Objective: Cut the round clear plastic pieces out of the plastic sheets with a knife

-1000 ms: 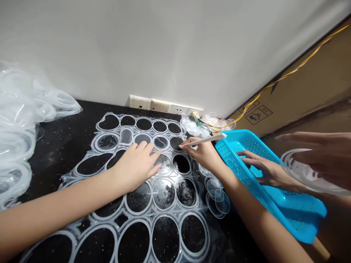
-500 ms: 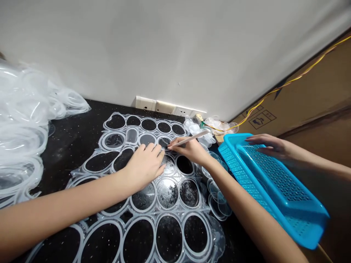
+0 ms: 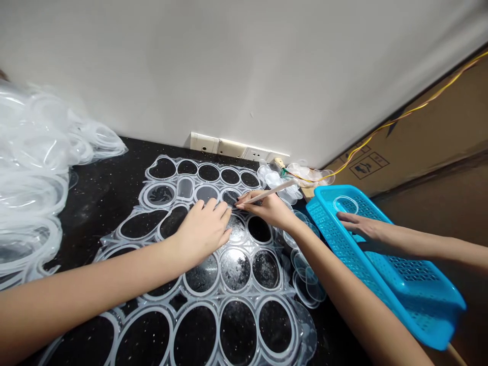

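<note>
My left hand (image 3: pixel 202 231) lies flat with spread fingers on a clear plastic sheet (image 3: pixel 213 300) punched with rows of round openings. My right hand (image 3: pixel 263 208) grips a slim white stick (image 3: pixel 272 194), its tip pressed at an opening's edge just beside my left fingertips. Some round pieces seem to remain in the sheet near my hands, though the clear plastic makes this hard to tell. A co-worker's hand (image 3: pixel 360 226) rests in a blue plastic basket (image 3: pixel 328 223), near a clear plastic ring (image 3: pixel 345 205) lying inside.
The sheet lies on a black speckled counter (image 3: pixel 95 203). Clear discs (image 3: pixel 307 277) lie loose beside it, with more (image 3: pixel 278 178) by a wall socket strip (image 3: pixel 238 148). Crumpled plastic sheets (image 3: pixel 32 152) are piled left. A cardboard box (image 3: pixel 427 122) and yellow wire (image 3: pixel 366 147) are right.
The co-worker's hand has come down into the basket, and a clear ring now lies there. My right hand and stick have shifted left along the sheet. The view has drifted slightly.
</note>
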A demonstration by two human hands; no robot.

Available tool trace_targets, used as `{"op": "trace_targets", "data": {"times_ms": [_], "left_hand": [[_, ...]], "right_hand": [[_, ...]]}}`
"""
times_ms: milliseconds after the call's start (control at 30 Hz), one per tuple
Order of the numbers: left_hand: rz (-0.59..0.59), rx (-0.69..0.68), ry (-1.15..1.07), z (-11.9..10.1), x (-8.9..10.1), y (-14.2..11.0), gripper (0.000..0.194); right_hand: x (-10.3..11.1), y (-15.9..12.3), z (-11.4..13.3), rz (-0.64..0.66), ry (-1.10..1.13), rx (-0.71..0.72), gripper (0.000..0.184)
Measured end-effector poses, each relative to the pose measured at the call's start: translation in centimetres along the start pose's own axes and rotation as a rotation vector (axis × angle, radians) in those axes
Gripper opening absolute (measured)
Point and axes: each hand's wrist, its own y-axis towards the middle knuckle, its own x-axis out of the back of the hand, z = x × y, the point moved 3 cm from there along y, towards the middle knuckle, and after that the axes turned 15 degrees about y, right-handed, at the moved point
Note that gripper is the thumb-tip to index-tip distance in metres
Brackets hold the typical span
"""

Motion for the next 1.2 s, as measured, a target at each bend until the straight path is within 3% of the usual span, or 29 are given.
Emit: {"op": "trace_targets", "data": {"times_ms": [233, 433, 767, 867, 1067, 1200], "left_hand": [[-0.011, -0.004, -0.019, 0.2, -0.2, 0.2, 0.037], [-0.016, -0.017, -0.017, 0.6, -0.6, 0.3, 0.033], [-0.058, -0.072, 0.011, 1.0, -0.8, 0.0, 0.031], [-0.060, -0.081, 0.007, 0.9, -0.7, -0.1, 0.033], [-0.069, -0.093, -0.001, 0.9, -0.6, -0.4, 0.038], [-0.075, -0.097, -0.005, 0.9, -0.6, -0.5, 0.037]], "right_hand": [[-0.9, -0.6, 0.3, 0.052, -0.191, 0.140, 0.008], [-2.3, -1.3, 0.4, 0.126, -0.544, 0.409, 0.025], [-1.3, 0.2, -0.2, -0.025, -0.336, 0.338, 0.014], [-0.8, 0.9, -0.4, -0.113, -0.310, 0.309, 0.012], [2.4, 3.5, -0.5, -0.458, -0.272, 0.222, 0.010], [4.2, 4.5, -0.3, -0.608, -0.281, 0.159, 0.013]]}}
